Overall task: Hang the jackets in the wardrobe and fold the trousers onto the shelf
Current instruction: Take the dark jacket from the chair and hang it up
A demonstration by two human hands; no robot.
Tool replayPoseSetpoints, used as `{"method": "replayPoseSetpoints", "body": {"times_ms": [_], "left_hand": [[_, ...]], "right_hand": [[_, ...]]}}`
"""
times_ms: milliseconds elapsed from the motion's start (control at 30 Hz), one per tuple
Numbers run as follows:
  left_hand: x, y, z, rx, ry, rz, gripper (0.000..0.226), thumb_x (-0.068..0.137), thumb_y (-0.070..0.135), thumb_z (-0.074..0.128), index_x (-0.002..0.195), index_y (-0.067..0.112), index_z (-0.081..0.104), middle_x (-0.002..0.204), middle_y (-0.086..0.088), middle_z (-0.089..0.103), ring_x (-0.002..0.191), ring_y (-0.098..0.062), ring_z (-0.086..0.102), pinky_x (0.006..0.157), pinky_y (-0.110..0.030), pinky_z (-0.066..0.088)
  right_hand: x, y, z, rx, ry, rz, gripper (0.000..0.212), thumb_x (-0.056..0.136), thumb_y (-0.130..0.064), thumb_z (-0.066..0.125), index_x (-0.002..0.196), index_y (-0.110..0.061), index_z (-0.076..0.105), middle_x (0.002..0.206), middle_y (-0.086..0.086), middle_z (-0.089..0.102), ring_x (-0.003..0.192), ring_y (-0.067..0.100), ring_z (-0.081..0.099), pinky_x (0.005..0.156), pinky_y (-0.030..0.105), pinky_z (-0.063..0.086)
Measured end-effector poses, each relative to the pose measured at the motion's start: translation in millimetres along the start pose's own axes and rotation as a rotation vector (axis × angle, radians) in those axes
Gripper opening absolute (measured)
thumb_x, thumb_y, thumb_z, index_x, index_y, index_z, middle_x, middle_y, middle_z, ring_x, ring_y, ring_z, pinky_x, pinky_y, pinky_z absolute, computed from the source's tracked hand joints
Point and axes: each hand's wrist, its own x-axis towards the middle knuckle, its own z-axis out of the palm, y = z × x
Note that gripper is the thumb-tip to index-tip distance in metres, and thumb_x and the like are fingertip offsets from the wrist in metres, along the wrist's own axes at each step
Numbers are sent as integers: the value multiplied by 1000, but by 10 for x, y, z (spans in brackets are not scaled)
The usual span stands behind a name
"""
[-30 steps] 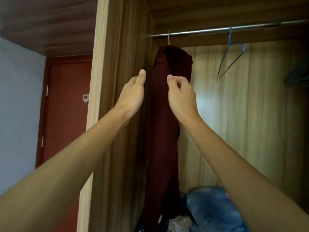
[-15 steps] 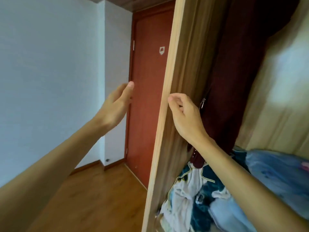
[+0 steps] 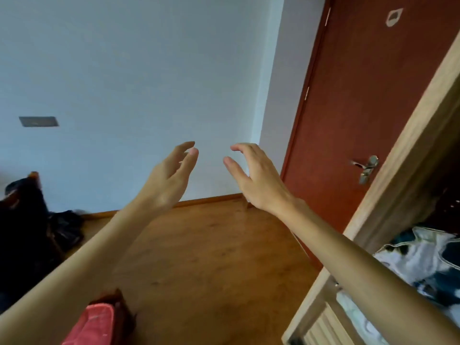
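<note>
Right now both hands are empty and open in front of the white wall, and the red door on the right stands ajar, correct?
Not quite. The head view shows the red door shut in its frame, not ajar. The rest holds: left hand and right hand are empty and open before the white wall.

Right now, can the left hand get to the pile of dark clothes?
Probably yes. The left hand is empty and open, and nothing stands between it and the dark clothes; it would just need to swing left.
</note>
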Motion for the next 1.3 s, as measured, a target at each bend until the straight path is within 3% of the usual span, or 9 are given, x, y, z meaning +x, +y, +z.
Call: {"method": "replayPoseSetpoints", "body": {"times_ms": [200, 367, 533, 667, 833, 1033, 1133, 1300], "left_hand": [[-463, -696, -1181, 134, 143, -112, 50, 103, 52, 35, 150, 36, 40, 146, 8, 50, 124, 2, 41, 88, -10, 32], [-895, -1370, -1920, 219, 247, -273, 54, 103, 52, 37, 152, 30, 40, 148, -1, 53, 136, -15, 48, 102, -26, 34], [-1271, -2015, -2499, 276, 374, -452, 52, 104, 46, 40, 152, 24, 41, 139, -1, 59, 132, -19, 53, 101, -27, 38], [-1645, -2462, -2800, 293, 455, -587, 52, 104, 45, 40, 150, 22, 43, 141, -5, 59, 133, -23, 54, 111, -43, 41], [-1962, -2970, -3138, 297, 565, -738, 49, 105, 41, 43, 148, 17, 46, 121, 1, 63, 111, -19, 60, 104, -42, 46], [-2080, -3720, -3580, 304, 706, -932, 43, 105, 40, 44, 143, 22, 49, 107, 0, 69, 104, -22, 66, 92, -39, 48], [-2165, -4057, -3687, 294, 755, -1007, 27, 105, 33, 46, 129, 30, 57, 102, 15, 66, 101, -11, 63, 89, -29, 41], [-2525, -4674, -3665, 209, 838, -1239, 46, 105, 39, 44, 144, 16, 49, 134, -10, 64, 124, -28, 60, 104, -39, 43]], "right_hand": [[286, -829, 1170, 91, -135, -134, 52, 101, -51, 39, 143, -20, 42, 148, -6, 42, 137, 10, 37, 113, 28, 32], [380, -1435, 2041, 115, -258, -229, 51, 102, -48, 39, 142, -18, 44, 148, -4, 44, 137, 11, 38, 114, 31, 32], [481, -1808, 2792, 107, -382, -283, 50, 103, -46, 39, 141, -16, 46, 147, 0, 45, 135, 16, 40, 114, 33, 33], [555, -1986, 3384, 100, -488, -334, 50, 102, -47, 38, 141, -16, 47, 145, 1, 47, 134, 17, 43, 112, 34, 35], [719, -2249, 4229, 127, -613, -413, 50, 103, -45, 39, 141, -15, 47, 145, 2, 48, 134, 17, 43, 111, 31, 33], [995, -2597, 5476, 174, -811, -532, 47, 102, -41, 43, 139, -13, 50, 141, 5, 51, 130, 22, 46, 110, 33, 34], [1045, -2762, 6091, 136, -938, -587, 46, 102, -40, 45, 138, -11, 50, 140, 7, 51, 128, 26, 47, 109, 38, 35], [895, -2952, 7083, 48, -1147, -684, 46, 101, -40, 45, 136, -11, 51, 136, 9, 53, 123, 30, 51, 107, 43, 36]]}}
